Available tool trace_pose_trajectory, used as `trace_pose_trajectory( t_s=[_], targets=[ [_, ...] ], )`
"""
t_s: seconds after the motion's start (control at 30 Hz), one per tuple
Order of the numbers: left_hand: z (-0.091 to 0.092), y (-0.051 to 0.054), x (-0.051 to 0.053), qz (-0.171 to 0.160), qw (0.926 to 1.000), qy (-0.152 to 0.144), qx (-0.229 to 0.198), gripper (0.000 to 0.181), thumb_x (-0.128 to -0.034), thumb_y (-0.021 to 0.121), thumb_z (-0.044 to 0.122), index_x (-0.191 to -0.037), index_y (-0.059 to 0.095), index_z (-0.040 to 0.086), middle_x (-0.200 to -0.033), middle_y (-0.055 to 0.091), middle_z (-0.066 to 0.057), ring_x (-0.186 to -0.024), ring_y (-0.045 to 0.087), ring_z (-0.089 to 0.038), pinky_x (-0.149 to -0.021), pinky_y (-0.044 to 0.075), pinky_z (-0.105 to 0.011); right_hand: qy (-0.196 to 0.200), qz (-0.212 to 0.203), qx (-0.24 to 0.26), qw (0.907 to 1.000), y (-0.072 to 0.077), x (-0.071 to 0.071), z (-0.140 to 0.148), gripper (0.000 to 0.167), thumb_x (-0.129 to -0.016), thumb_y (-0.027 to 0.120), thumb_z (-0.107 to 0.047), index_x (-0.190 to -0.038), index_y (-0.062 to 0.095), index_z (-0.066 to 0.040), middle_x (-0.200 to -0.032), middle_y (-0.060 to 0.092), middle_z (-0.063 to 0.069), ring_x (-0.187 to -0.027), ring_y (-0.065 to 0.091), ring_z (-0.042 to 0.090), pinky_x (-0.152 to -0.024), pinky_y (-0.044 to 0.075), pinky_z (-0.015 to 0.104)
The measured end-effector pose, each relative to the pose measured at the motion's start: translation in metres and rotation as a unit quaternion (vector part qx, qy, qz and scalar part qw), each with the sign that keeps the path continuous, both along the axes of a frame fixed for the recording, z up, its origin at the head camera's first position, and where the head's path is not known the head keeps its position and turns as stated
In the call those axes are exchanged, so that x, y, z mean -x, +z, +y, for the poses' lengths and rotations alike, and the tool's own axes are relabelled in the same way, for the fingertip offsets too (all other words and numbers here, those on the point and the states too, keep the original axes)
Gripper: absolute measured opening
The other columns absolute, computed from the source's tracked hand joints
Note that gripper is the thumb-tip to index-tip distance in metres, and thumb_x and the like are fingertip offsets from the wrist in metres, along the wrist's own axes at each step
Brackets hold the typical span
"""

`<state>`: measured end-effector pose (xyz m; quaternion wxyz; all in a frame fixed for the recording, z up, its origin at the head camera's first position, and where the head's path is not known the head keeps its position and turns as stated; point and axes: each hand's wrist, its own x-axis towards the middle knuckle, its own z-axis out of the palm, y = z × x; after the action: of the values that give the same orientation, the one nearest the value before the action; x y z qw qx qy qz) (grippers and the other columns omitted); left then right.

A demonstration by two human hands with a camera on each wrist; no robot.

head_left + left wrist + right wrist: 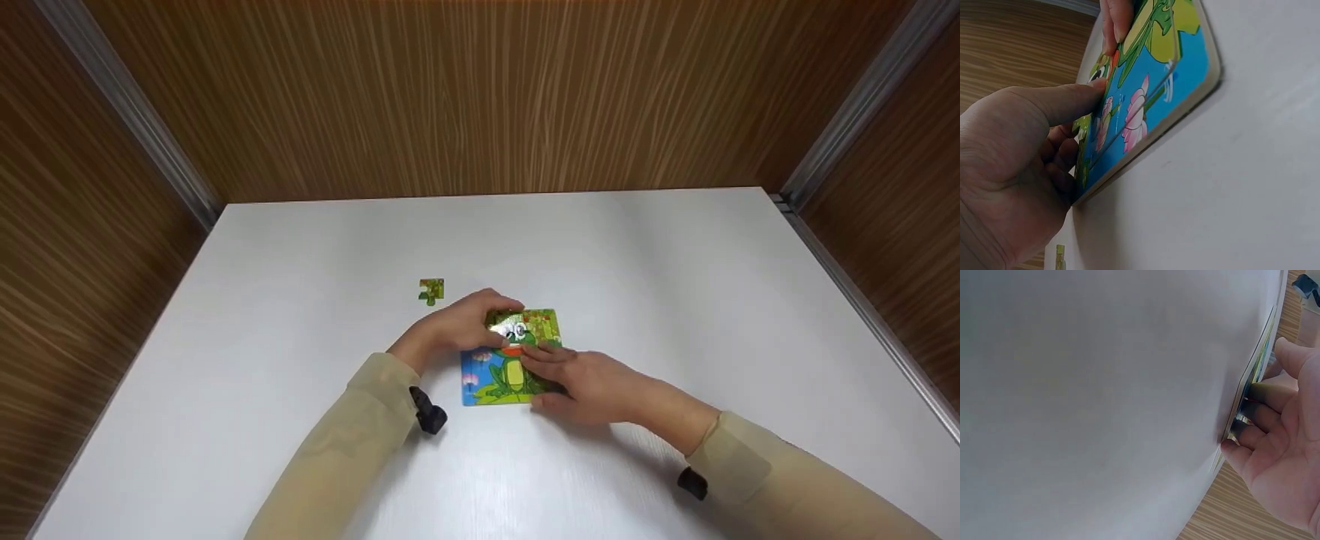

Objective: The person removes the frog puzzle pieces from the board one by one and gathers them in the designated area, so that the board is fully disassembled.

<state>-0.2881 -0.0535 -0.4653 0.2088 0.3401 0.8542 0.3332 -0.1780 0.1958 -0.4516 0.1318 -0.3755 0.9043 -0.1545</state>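
Observation:
A square frog jigsaw puzzle [480, 379] in a thin tray lies flat on the table, with pink flowers on its blue side. My left hand [466, 321] is at its upper left; the thumb lies on the picture and the other fingers curl at the edge, as the left wrist view shows. That hand covers part of the upper left corner. My right hand [592, 382] rests fairly straight fingers on the puzzle's right half, its thumb near the lower right corner. One loose green puzzle piece [432, 290] lies apart, beyond my left wrist.
The white table [300, 300] extends around the puzzle on every side. Wood-grain panels [480, 97] stand behind it and at both sides, with metal strips [862, 97] at the corners. Black devices [429, 411] sit on both sleeves near the wrists.

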Motion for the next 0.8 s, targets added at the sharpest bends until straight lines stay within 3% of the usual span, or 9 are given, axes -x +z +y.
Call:
trace_pose_trajectory(
  t_s=[0.23,0.47,0.8],
  targets=[
    [-0.0045,0.0003,0.0001,-0.014,0.9999,-0.002,-0.008,0.058,-0.0970,0.075,0.012,-0.152,0.059,0.012,-0.142,0.055,-0.010,-0.124,0.052,-0.025,-0.112,0.042,-0.042,0.006,0.015,-0.001,0.9999,-0.0017,-0.0004,0.0001,0.065,-0.109,0.059,-0.043,-0.159,0.047,-0.003,-0.166,0.041,0.014,-0.150,0.041,0.037,-0.113,0.044,0.055],
    [-0.0077,-0.0040,0.0030,-0.022,0.9996,-0.004,-0.017,0.057,-0.0969,0.074,0.012,-0.152,0.061,0.019,-0.142,0.056,-0.005,-0.123,0.051,-0.020,-0.112,0.041,-0.039,0.007,0.022,0.001,0.9997,-0.0034,-0.0009,0.0003,0.065,-0.109,0.059,-0.042,-0.158,0.047,-0.001,-0.164,0.042,0.016,-0.150,0.041,0.037,-0.113,0.043,0.055],
    [-0.0098,-0.0058,0.0036,-0.038,0.9988,0.004,-0.032,0.061,-0.0945,0.077,0.010,-0.152,0.062,0.024,-0.128,0.059,-0.003,-0.105,0.049,-0.018,-0.095,0.042,-0.033,-0.004,0.000,0.001,1.0000,-0.0013,-0.0010,0.0000,0.067,-0.109,0.057,-0.046,-0.159,0.046,-0.003,-0.166,0.039,0.014,-0.150,0.040,0.039,-0.115,0.041,0.056]
  ],
)
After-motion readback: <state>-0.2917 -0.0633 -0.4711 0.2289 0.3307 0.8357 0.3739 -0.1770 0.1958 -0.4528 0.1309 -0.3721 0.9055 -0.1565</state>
